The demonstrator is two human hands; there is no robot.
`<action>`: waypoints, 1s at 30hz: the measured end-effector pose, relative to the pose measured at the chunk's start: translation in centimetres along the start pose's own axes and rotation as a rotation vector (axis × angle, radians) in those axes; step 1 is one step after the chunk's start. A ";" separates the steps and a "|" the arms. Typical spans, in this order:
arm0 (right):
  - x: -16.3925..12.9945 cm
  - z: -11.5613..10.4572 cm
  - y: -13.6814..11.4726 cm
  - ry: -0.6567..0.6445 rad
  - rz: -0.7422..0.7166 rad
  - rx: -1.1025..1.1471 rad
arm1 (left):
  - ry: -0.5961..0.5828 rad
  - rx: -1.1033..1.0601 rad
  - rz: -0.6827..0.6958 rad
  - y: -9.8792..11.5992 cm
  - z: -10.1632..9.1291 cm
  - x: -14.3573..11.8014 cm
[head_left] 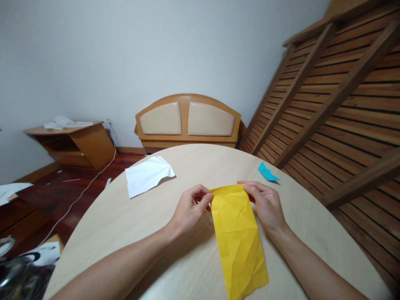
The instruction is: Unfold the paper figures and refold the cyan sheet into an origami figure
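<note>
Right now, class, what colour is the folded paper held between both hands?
Yellow. The creased paper, pinched at its far edge by the left hand and right hand, shows best in the head view.

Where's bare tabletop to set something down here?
Bare wood shows on the round table below the white paper beside the left forearm, along the far rim between the white paper and the blue paper piece. Crowded at the middle: left hand and right hand pinch the yellow paper.
</note>
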State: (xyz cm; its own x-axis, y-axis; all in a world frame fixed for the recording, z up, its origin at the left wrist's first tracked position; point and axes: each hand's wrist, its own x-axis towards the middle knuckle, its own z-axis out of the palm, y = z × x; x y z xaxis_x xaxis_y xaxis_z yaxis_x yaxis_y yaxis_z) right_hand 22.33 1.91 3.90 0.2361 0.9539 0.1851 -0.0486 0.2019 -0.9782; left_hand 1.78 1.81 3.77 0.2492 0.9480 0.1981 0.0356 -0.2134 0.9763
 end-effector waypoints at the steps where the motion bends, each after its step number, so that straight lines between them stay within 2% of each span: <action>1: 0.0 0.1 0.0 0.004 -0.005 0.003 | 0.002 -0.004 -0.002 0.1 0.0 0.0; 8: -0.3 0.4 0.0 -0.023 -0.007 0.021 | 0.032 -0.015 0.013 0.2 0.0 -0.1; 14: -0.6 0.4 0.4 -0.110 0.065 0.071 | 0.059 -0.030 0.016 0.2 0.0 -0.1; 25: -0.7 0.5 -0.9 -0.112 0.069 0.096 | 0.063 -0.114 -0.098 -0.3 -0.2 0.2; 30: -0.4 0.1 -0.6 -0.094 0.064 0.065 | 0.009 -0.035 -0.082 -0.5 -0.4 0.4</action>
State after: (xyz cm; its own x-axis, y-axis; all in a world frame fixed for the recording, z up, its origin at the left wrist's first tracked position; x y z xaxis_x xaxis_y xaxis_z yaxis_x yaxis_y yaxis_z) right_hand 22.20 1.40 4.41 0.1386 0.9814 0.1330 -0.1240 0.1504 -0.9808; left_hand 1.43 2.40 3.40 0.2381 0.9641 0.1178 0.0217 -0.1266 0.9917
